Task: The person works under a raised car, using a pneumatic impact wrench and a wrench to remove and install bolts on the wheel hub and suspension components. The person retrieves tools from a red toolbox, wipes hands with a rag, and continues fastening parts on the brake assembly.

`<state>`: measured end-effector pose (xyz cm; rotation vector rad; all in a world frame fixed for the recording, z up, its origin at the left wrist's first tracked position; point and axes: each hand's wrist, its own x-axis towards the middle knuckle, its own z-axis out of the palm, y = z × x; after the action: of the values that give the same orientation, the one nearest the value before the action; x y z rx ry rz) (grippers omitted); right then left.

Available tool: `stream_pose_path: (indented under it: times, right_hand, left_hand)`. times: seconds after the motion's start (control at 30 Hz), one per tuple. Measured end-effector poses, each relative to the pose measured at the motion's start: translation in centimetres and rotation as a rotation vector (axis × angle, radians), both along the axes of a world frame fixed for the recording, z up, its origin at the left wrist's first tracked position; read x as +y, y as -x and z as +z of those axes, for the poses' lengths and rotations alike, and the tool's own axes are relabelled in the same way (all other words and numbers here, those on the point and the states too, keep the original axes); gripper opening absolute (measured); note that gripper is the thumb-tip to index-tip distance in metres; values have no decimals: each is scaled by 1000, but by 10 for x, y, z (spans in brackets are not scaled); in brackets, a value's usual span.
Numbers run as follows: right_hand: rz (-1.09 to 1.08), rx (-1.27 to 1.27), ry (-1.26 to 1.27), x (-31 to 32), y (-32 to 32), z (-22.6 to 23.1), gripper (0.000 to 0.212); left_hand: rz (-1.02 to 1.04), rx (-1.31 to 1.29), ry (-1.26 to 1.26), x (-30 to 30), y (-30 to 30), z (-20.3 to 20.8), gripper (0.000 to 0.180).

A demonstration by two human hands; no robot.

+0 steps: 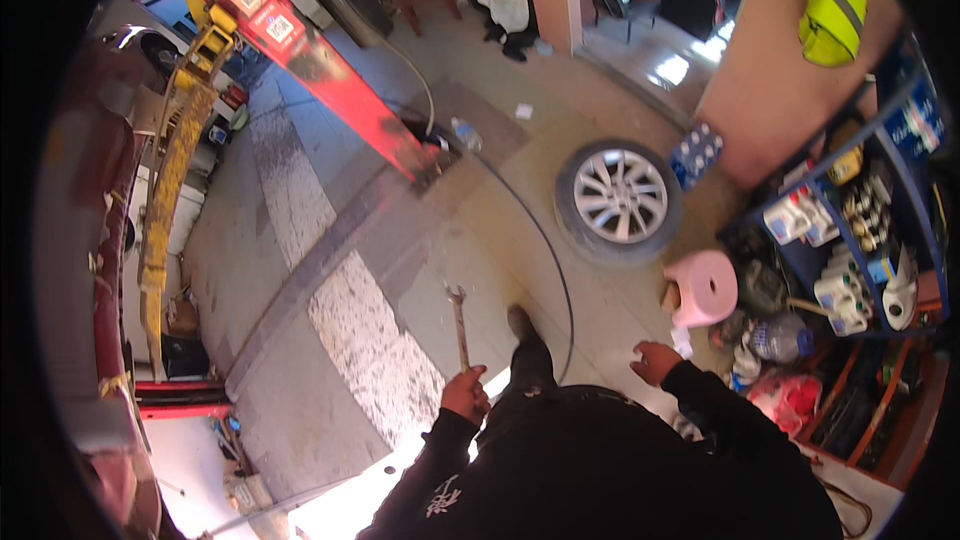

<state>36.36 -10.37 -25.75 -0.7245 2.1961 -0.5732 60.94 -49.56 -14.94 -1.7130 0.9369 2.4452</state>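
My left hand (465,396) is closed round the lower end of a long metal wrench (460,330). Its open jaw points up and away from me, over the floor. Off to the right, my right hand (656,363) hangs over the floor with its fingers loosely bent and a little apart, holding nothing that I can see. Nearest to that hand is a pink plastic stool (703,288), just beyond it. My dark trouser leg and one shoe (520,320) show between the two hands.
A wheel with a silver rim (620,195) lies ahead. A dark hose (545,230) curves across the floor beside my foot. The red lift post (330,80) and yellow lift arm (170,210) stand left, by a dark red car (95,190). A blue shelf (780,250) with bottles stands right.
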Motion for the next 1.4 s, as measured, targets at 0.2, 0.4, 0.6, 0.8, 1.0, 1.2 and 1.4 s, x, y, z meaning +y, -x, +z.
stream_pose_path:
  times: [0.2, 0.4, 0.6, 0.8, 1.0, 1.2, 1.4]
  right_hand:
    - [-358, 63, -216, -38, 74, -51, 44]
    - [-321, -66, -583, -25, 107, -105, 39]
    - [-203, -281, -522, -113, 265, -117, 40]
    - [18, 258, -349, -338, 631, -57, 39]
    - [-151, 433, 118, -659, 930, 46, 34]
    - [31, 465, 358, -817, 1023, 48, 35]
    - [127, 204, -242, -868, 1130, -19, 48]
  left_hand:
    - [-178, -41, 39, -164, 171, 17, 21]
    - [-255, 162, 205, -303, 342, 61, 26]
    - [-206, 248, 237, -394, 508, 63, 26]
    - [-172, 142, 266, -477, 637, 73, 23]
    - [-98, 158, 234, -571, 779, 60, 20]
    - [-83, 151, 150, -676, 956, 14, 18]
    - [2, -22, 136, -743, 1049, -7, 17]
